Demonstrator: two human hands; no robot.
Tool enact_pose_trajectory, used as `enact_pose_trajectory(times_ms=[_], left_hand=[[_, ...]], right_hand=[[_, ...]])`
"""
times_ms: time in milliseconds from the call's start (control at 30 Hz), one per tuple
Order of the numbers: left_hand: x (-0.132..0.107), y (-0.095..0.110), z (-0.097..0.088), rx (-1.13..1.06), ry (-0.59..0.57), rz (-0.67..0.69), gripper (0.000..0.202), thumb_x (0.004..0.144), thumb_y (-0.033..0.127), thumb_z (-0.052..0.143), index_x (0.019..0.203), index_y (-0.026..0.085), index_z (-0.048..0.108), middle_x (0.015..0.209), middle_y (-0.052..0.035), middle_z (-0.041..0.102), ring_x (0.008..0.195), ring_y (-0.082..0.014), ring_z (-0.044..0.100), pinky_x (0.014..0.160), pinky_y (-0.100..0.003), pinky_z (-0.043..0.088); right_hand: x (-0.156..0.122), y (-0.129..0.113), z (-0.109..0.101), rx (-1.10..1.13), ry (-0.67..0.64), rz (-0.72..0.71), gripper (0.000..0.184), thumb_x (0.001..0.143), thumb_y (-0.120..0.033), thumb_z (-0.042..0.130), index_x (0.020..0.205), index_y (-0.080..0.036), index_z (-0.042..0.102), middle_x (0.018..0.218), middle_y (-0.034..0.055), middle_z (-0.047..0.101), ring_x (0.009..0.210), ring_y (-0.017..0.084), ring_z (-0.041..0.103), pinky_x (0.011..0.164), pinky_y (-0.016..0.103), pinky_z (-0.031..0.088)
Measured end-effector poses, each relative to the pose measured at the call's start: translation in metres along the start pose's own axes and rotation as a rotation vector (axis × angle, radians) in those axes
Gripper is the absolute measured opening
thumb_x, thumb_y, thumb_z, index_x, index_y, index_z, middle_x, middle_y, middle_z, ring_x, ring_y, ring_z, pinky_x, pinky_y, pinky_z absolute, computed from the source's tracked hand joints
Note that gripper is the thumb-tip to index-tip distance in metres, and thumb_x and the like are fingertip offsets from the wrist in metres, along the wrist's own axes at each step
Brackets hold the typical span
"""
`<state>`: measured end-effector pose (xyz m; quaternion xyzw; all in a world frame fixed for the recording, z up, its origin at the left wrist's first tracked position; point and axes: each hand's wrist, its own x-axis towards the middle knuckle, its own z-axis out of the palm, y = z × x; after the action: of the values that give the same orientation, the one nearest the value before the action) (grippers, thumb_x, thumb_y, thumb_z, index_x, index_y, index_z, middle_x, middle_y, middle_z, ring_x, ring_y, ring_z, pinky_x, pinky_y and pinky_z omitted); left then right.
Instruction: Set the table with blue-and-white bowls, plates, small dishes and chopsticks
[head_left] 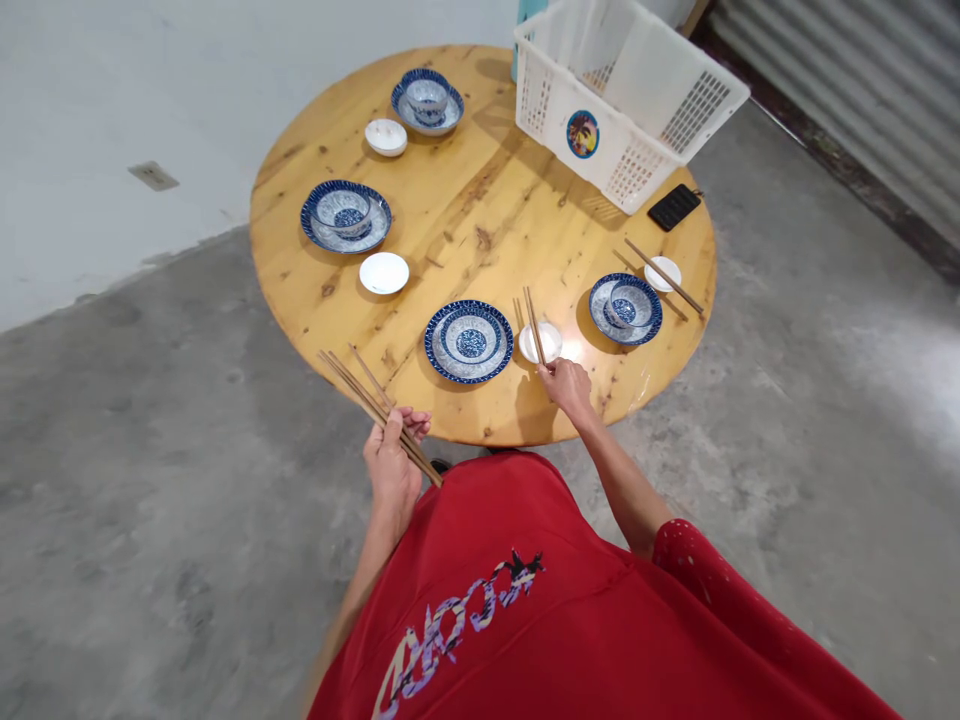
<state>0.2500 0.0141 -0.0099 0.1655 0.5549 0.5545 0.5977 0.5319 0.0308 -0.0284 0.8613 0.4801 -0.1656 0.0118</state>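
Observation:
My left hand (394, 455) is closed around several brown chopsticks (352, 385), held at the near left edge of the round table. With its fingertips, my right hand (568, 385) pinches the near end of a pair of chopsticks (534, 325), which lies over a small white dish (551, 342). Just left of that dish is a blue-and-white plate (433, 345) with a matching bowl (471, 340) on it. To the right stands another patterned plate (651, 328) with a bowl (630, 303), beside a small white dish (663, 268) with chopsticks (679, 290) across it.
The round wooden table (480, 240) also bears two plates (330, 238) (453, 120) with bowls and two white dishes (384, 273) (386, 137) on its left side. A white plastic basket (630, 140) stands at the back right, with a black phone (674, 207) near it.

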Motion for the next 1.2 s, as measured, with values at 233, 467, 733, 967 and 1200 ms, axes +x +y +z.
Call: enact_pose_trajectory(times_ms=[233, 467, 733, 967, 1200], left_hand=[[-0.004, 0.003, 0.008, -0.053, -0.040, 0.000, 0.034, 0.072, 0.043, 0.078, 0.085, 0.014, 0.064, 0.072, -0.0033, 0.070, 0.071, -0.0156, 0.070, 0.071, -0.027, 0.053], [-0.002, 0.016, 0.025, -0.206, -0.163, -0.039, 0.031, 0.075, 0.041, 0.078, 0.085, 0.015, 0.066, 0.074, -0.0047, 0.071, 0.089, -0.0208, 0.072, 0.088, -0.032, 0.053], [-0.005, 0.019, 0.004, -0.227, -0.166, -0.073, 0.038, 0.072, 0.044, 0.080, 0.088, 0.013, 0.064, 0.084, -0.0098, 0.073, 0.088, -0.0221, 0.072, 0.077, -0.030, 0.056], [-0.004, 0.026, -0.020, -0.188, -0.141, -0.084, 0.047, 0.072, 0.053, 0.077, 0.093, 0.014, 0.062, 0.091, -0.0116, 0.073, 0.069, -0.0184, 0.069, 0.050, -0.023, 0.048], [-0.001, 0.043, -0.054, -0.239, -0.117, -0.033, 0.050, 0.072, 0.054, 0.076, 0.097, 0.013, 0.063, 0.092, -0.0127, 0.074, 0.076, -0.0205, 0.071, 0.056, -0.025, 0.052]], right_hand=[[-0.029, -0.015, -0.033, 0.081, 0.233, -0.178, 0.035, 0.096, -0.037, 0.048, 0.109, -0.013, 0.069, 0.107, 0.0164, 0.070, 0.094, 0.027, 0.067, 0.081, 0.033, 0.045], [-0.074, -0.094, -0.015, 0.652, -0.142, -0.692, 0.033, 0.091, -0.043, 0.055, 0.093, -0.016, 0.074, 0.085, 0.0052, 0.073, 0.070, 0.016, 0.062, 0.067, 0.026, 0.042], [-0.105, -0.144, 0.015, 0.876, -0.504, -0.691, 0.035, 0.083, -0.047, 0.057, 0.065, -0.018, 0.061, 0.049, -0.0039, 0.046, 0.048, 0.011, 0.039, 0.049, 0.025, 0.029], [-0.125, -0.166, 0.026, 1.019, -0.622, -0.619, 0.035, 0.079, -0.049, 0.060, 0.061, -0.020, 0.052, 0.051, -0.0040, 0.047, 0.046, 0.010, 0.039, 0.047, 0.025, 0.029], [-0.149, -0.193, 0.042, 1.050, -0.625, -0.628, 0.034, 0.079, -0.050, 0.062, 0.066, -0.019, 0.057, 0.050, -0.0050, 0.046, 0.047, 0.010, 0.039, 0.048, 0.025, 0.031]])
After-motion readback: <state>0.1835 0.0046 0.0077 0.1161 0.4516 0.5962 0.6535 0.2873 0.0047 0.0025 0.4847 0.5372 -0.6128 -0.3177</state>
